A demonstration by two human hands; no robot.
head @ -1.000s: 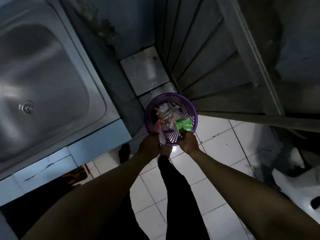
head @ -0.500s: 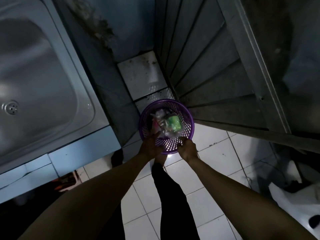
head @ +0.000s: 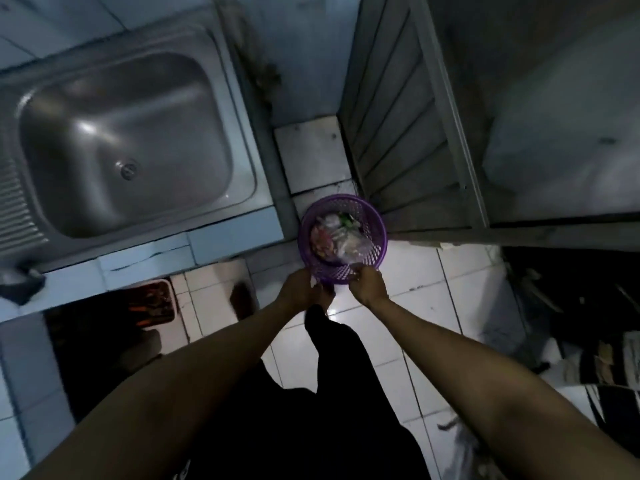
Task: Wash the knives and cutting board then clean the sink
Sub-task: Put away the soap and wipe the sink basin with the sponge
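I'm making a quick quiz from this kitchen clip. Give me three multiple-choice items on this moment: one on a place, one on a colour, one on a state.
1. Where is the basket?
A. Inside the sink basin
B. Low over the floor, right of the sink counter, by the slatted door
C. On the counter top

2. What colour is the basket?
A. Purple
B. Yellow
C. White

3. What does the sink basin hold?
A. Knives
B. A cutting board
C. Nothing visible but its drain

Key: 1 B, the basket sits at the floor corner beside the slatted door. 2 A, its mesh wall is purple, with the left hand and right hand at its near rim. 3 C, the sink shows bare steel.
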